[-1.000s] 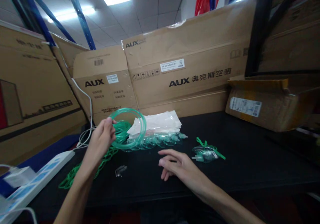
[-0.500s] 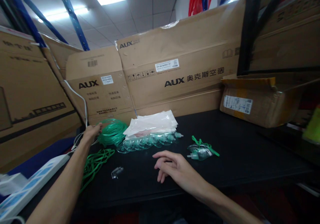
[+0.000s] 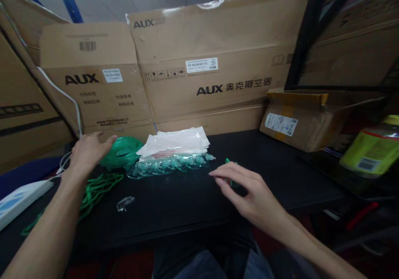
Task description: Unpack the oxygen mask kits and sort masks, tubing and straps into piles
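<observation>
My left hand [image 3: 89,152] is at the left edge of a coil of green clear tubing [image 3: 123,152], thumb and fingers apart; I cannot tell whether it touches the coil. My right hand [image 3: 249,189] hovers over the black table with a gap between thumb and fingers. Behind it, mostly hidden, lies a clear mask whose green strap [image 3: 229,161] just shows. A row of clear green-tinted masks [image 3: 168,165] lies in the middle, before a stack of white packets [image 3: 177,141]. Green elastic straps [image 3: 99,187] lie tangled near my left forearm.
Small clear-and-metal pieces [image 3: 125,203] lie on the black table [image 3: 174,212]. A white power strip [image 3: 23,200] is at the left. Large cardboard panels [image 3: 199,79] stand behind. An open carton [image 3: 293,119] and a yellow-green bottle [image 3: 370,150] are on the right.
The view has tilted down and turned right. My left hand has spread its fingers beside the coil. My right hand has moved right and now covers most of the separate mask.
</observation>
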A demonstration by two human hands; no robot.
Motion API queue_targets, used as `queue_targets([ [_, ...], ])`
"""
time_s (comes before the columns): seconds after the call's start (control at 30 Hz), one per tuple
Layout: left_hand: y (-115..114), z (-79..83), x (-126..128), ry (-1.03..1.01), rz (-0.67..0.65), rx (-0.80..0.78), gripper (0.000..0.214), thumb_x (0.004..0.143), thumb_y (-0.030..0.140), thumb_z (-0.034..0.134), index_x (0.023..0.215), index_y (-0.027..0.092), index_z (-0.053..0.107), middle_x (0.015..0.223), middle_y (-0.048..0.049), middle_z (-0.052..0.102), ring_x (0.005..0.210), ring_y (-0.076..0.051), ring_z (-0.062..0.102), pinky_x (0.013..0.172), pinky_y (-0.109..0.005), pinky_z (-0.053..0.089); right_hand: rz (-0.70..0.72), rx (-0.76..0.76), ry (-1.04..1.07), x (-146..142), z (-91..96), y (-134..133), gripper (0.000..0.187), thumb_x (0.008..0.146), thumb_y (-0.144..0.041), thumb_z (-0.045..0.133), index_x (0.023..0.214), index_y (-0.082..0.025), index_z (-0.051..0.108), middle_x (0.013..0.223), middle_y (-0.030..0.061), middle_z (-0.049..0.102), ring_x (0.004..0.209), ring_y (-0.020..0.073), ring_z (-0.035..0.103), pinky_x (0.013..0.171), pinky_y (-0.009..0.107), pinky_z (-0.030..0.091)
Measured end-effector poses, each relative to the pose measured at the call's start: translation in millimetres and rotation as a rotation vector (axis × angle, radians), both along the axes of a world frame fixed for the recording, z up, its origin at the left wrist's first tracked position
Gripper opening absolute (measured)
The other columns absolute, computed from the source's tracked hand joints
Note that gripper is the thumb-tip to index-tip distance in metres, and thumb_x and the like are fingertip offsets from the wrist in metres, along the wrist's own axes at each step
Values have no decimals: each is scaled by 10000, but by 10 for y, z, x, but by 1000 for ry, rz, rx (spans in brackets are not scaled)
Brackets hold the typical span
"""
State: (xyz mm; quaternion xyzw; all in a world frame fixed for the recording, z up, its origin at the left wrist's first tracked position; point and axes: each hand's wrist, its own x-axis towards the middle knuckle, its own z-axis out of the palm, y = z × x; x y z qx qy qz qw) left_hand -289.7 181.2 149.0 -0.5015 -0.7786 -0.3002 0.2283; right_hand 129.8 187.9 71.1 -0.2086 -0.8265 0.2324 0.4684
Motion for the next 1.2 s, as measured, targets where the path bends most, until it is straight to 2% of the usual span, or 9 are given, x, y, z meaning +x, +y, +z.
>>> queue_targets([
  [0.07, -136, -16, 442, 29, 12, 14, 612, 935, 605, 509, 1210, 80, 660, 1240, -181, 689, 1201, -382, 608, 1005, -608, 471, -122, 140, -106, 239, -4, 88, 180, 988, -174, 550, 1064, -190, 713, 1041, 79, 692, 965, 185, 666, 856, 314, 531],
  [0.1, -214, -58, 698, 46, -73, 48, 564, 965, 555, 495, 1260, 99, 648, 1288, -170, 671, 1205, -354, 615, 1034, -570, 467, -171, 182, -171, 337, -30, 128, 184, 992, -189, 552, 1086, -197, 709, 1082, 88, 685, 1001, 198, 659, 880, 331, 535],
  [0.23, -441, -464, 1654, -106, -570, 10, 325, 977, 469, 547, 1092, 237, 742, 1125, -39, 759, 1042, -242, 701, 959, -391, 551, -352, 313, -407, 530, -238, 253, 310, 972, -280, 603, 1274, -230, 650, 1294, 132, 628, 1187, 304, 595, 986, 490, 528],
  [0.37, -425, -903, 2106, -199, -880, -123, 241, 1012, 344, 531, 1022, 266, 758, 1017, 4, 770, 927, -170, 723, 871, -282, 567, -416, 358, -554, 500, -441, 369, 466, 936, -269, 653, 1393, -222, 574, 1380, 158, 595, 1240, 361, 575, 983, 561, 533],
  [0.53, -374, -986, 2163, -280, -921, -152, 275, 1007, 350, 544, 1229, 280, 689, 1152, -21, 719, 915, -162, 699, 788, -265, 586, -367, 220, -412, 397, -474, 341, 425, 972, -257, 580, 1398, -254, 574, 1408, 148, 576, 1251, 327, 604, 1025, 542, 525],
  [0.67, -403, -957, 2133, -336, -955, -155, 570, 917, 432, 676, 1447, 316, 502, 1405, -60, 571, 918, -161, 667, 673, -249, 592, -172, 51, -153, 222, -354, 127, 435, 930, -299, 664, 1360, -261, 610, 1355, 119, 633, 1248, 292, 610, 1065, 468, 507],
  [0.87, -399, -1002, 2069, -453, -938, -140, 350, 868, 423, 739, 1161, 240, 684, 858, 13, 679, 591, -110, 550, 534, -208, 488, 106, -558, 110, -55, -235, -26, 402, 979, -448, 580, 1322, -242, 618, 1302, 92, 682, 1188, 260, 649, 1006, 400, 532],
  [1.03, -428, -992, 2089, -538, -945, -147, 194, 886, 366, 724, 1036, 243, 714, 900, 8, 736, 725, -136, 639, 581, -201, 467, 137, -621, 99, -90, -249, -17, 371, 1013, -474, 509, 1225, -224, 684, 1242, 81, 694, 1204, 257, 617, 1098, 429, 432],
  [1.2, -439, -974, 2103, -672, -968, -227, 182, 941, 356, 641, 1064, 232, 693, 805, 23, 729, 679, -135, 630, 619, -216, 465, 297, -759, 168, -143, -319, 1, 485, 868, -408, 751, 1295, -227, 608, 1143, 60, 693, 1030, 219, 669, 989, 397, 512],
])
